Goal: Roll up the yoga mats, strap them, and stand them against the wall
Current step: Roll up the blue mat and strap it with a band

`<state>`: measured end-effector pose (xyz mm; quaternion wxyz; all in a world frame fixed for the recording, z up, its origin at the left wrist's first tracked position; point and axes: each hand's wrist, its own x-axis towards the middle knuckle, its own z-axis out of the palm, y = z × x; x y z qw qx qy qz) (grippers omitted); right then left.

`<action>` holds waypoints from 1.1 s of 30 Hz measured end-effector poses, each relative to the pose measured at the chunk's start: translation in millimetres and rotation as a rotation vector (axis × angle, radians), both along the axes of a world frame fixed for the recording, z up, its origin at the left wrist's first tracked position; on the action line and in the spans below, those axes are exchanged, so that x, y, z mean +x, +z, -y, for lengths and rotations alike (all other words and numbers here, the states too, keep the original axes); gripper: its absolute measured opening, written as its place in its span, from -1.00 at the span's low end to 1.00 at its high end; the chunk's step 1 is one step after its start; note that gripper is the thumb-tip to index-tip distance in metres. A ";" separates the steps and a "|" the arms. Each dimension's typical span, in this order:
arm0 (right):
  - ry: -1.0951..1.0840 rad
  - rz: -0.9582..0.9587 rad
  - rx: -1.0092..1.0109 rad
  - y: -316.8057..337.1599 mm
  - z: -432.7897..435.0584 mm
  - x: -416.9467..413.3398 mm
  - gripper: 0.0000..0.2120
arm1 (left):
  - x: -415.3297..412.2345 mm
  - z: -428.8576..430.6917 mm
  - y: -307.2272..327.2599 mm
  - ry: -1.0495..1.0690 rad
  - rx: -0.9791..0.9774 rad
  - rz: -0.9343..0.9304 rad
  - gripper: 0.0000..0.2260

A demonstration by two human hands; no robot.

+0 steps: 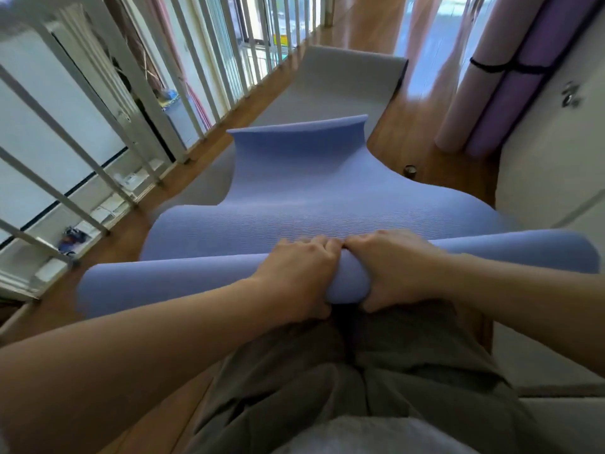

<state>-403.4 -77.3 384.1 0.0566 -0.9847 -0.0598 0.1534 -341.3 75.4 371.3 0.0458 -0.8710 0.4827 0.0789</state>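
A blue yoga mat [294, 191] lies stretched away from me on the wooden floor, its near end wound into a roll across my lap. My left hand [301, 273] and my right hand [393, 267] grip the middle of that roll side by side, fingers curled over its top and thumbs underneath. The mat's far end curls upward. A grey yoga mat [340, 83] lies flat beyond and beneath the blue one. Against the right wall stand a pink rolled mat [465, 103] and a purple rolled mat [510, 103], each bound with a black strap [491, 65].
A white railing [137, 103] with vertical bars runs along the left side. A white wall [556, 165] closes off the right. A small dark round object [410, 169] sits on the floor near the standing mats. My knees in grey trousers fill the foreground.
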 end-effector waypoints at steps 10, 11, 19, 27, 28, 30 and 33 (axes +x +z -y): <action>0.066 0.036 -0.219 5.1 1.9 3.2 -0.04 | 33.8 16.9 4.8 -0.071 0.067 -0.258 -0.22; 0.049 0.046 -0.217 3.0 -1.1 0.9 -0.05 | 41.7 20.7 6.5 -0.062 0.090 -0.341 -0.20; -0.059 0.014 -0.039 0.3 4.7 22.6 -0.33 | 26.9 9.1 -5.4 -0.032 -0.033 0.002 -0.26; -0.022 0.211 -0.233 -16.5 -7.4 22.9 -0.35 | 68.8 21.5 7.7 0.019 0.047 -0.403 -0.37; -0.027 0.225 -0.224 -18.7 -7.4 23.3 -0.36 | 71.8 22.8 6.8 0.020 0.049 -0.434 -0.40; -0.044 0.180 -0.145 -13.7 -2.5 30.6 -0.37 | 70.7 23.0 5.0 0.032 0.015 -0.384 -0.41; -0.061 0.028 -0.039 0.5 12.0 51.3 -0.32 | 54.9 18.6 -5.5 -0.021 -0.069 0.031 -0.32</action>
